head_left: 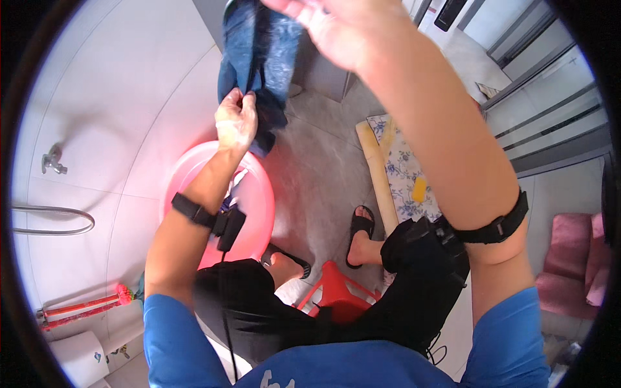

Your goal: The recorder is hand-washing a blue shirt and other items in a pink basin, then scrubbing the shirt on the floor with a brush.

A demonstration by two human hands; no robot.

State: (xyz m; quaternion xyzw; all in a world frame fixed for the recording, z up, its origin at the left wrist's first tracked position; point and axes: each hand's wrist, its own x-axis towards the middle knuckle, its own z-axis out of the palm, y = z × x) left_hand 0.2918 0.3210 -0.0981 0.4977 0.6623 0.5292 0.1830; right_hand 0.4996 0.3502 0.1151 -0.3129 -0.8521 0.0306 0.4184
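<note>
A dark blue denim garment [259, 58], wet-looking and partly blurred, hangs in front of me and runs out past the top edge. My left hand [236, 119] is closed, pinching a fold of it above a pink basin [262, 194]. Pale suds or wet streaks mark the wrist. My right hand [333, 29] is raised beside the garment's upper part, its visible fingers stretched toward it; the fingertips are cut off by the frame. Inside the basin lies some dark and white cloth [234, 187], half hidden by my left forearm.
Between my legs stands a red plastic stool [336, 294]. A floral padded board [404, 174] with a yellow edge lies to the right. A tap [54, 159] and a metal hose [65, 220] are on the left wall. Pink towels [569, 258] lie at far right, below a glass door frame [550, 116].
</note>
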